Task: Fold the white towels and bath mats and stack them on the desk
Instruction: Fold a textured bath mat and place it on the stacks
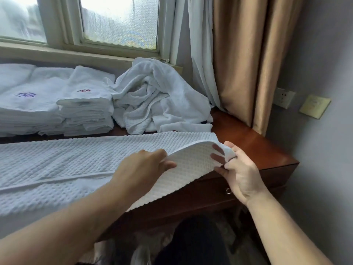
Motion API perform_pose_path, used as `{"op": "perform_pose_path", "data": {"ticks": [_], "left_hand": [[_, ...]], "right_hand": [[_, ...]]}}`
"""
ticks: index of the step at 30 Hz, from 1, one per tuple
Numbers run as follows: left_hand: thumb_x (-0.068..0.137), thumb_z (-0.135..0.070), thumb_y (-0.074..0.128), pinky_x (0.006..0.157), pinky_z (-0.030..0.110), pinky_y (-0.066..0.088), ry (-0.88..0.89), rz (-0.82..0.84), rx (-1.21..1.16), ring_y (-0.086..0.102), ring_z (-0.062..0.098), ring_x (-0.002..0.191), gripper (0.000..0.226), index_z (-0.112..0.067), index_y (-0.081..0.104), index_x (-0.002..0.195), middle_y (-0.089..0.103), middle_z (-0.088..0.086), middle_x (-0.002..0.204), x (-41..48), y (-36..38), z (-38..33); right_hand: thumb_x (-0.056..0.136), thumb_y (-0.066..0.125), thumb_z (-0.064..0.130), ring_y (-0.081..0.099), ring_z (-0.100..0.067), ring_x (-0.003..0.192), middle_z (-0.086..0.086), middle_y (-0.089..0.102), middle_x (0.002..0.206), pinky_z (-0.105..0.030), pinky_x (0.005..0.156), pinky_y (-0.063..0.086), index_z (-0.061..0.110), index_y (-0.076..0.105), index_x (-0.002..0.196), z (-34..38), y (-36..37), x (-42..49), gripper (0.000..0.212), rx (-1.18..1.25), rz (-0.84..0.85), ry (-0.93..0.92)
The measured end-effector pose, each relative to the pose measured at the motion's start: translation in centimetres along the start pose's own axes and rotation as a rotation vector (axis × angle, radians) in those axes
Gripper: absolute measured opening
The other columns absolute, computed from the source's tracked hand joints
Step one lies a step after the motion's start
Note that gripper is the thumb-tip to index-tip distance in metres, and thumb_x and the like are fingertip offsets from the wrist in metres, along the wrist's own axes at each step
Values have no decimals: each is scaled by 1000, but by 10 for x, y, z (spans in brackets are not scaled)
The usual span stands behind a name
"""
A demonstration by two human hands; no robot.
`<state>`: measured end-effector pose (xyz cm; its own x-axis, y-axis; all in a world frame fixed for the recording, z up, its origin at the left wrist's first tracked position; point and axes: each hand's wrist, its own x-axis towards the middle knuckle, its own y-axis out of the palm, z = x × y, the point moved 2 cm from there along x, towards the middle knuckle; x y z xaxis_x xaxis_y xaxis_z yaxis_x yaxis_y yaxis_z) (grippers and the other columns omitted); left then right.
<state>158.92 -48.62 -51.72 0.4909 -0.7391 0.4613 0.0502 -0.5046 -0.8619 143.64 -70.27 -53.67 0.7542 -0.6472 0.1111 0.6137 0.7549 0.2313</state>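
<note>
Head view: white waffle-weave bath mat spread long across the front of the glossy reddish wooden bench, its right end lifted in a soft curl. Right hand, grip pinched round that raised corner; left hand, grip curled on the lifted edge beside it. Behind, square folded stacks of embroidered terry towels, just beside a rumpled heap of unfolded ones.
</note>
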Motion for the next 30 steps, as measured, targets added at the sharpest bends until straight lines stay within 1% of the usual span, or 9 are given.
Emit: {"op": "perform_pose_path", "data": {"ticks": [2, 5, 8, 11, 15, 18, 24, 28, 30], "left_hand": [[79, -78, 22, 44, 31, 34, 26, 24, 47, 47, 15, 49, 58, -23, 41, 73, 48, -6, 58, 18, -3, 9], [81, -77, 15, 45, 31, 32, 140, 27, 170, 41, 13, 48, 58, -26, 42, 74, 42, -9, 58, 46, -5, 19], [86, -71, 6, 44, 29, 28, 244, 46, 321, 31, 10, 44, 64, -24, 49, 81, 39, -9, 56, 67, -2, 33], [91, -69, 9, 44, 29, 37, 318, 103, 336, 34, 11, 42, 62, -23, 50, 78, 46, -8, 57, 82, 9, 50], [90, -71, 7, 46, 29, 41, 372, 153, 337, 44, 14, 47, 64, -25, 48, 74, 50, -7, 62, 97, 26, 65], [86, -76, 8, 48, 33, 41, 324, 190, 275, 43, 14, 49, 61, -26, 40, 70, 47, -8, 61, 115, 35, 74], [71, -87, 5, 63, 38, 52, 309, 414, 263, 50, 15, 64, 69, -29, 41, 79, 46, -11, 69, 153, 50, 87], [73, -85, 3, 63, 35, 44, 285, 438, 254, 54, 17, 75, 70, -33, 45, 93, 48, -13, 76, 151, 55, 96], [79, -83, 7, 63, 34, 42, 184, 422, 133, 54, 11, 78, 64, -41, 50, 100, 53, -16, 85, 138, 44, 107]], "right_hand": [[87, 65, 0, 71, -13, 101, 4, 73, 113, -29, 73, 55, 29, 58, 123, 2, -2, 11, 47, -379, -48, -45], [88, 75, 30, 67, -15, 82, 9, 69, 86, -31, 63, 50, 28, 68, 96, 13, -8, 28, 11, -916, -355, -323], [91, 71, 35, 59, -35, 94, -9, 64, 96, -36, 78, 43, 13, 75, 76, 18, -11, 44, 27, -1288, -447, -681], [96, 53, 49, 63, -25, 98, -7, 69, 102, -35, 81, 50, 7, 76, 80, 12, -11, 56, 50, -1250, -248, -773], [100, 59, 43, 50, 1, 52, 18, 41, 54, -12, 47, 27, 35, 51, 72, 7, -6, 79, 30, -1149, -223, -727], [101, 57, 42, 46, -5, 48, 13, 38, 49, -20, 45, 23, 42, 35, 67, 6, -7, 109, 40, -1189, -239, -584], [96, 61, 43, 54, -14, 66, 9, 56, 64, -32, 63, 32, 23, 54, 65, -7, -4, 150, 38, -1409, -235, -161], [80, 77, 24, 55, -28, 95, 0, 58, 96, -43, 85, 33, 22, 63, 97, -6, 13, 136, 22, -1500, -486, -375], [78, 78, 19, 57, -25, 89, 1, 58, 90, -39, 83, 31, 18, 63, 94, -10, 41, 122, 22, -1389, -376, -584]]}}
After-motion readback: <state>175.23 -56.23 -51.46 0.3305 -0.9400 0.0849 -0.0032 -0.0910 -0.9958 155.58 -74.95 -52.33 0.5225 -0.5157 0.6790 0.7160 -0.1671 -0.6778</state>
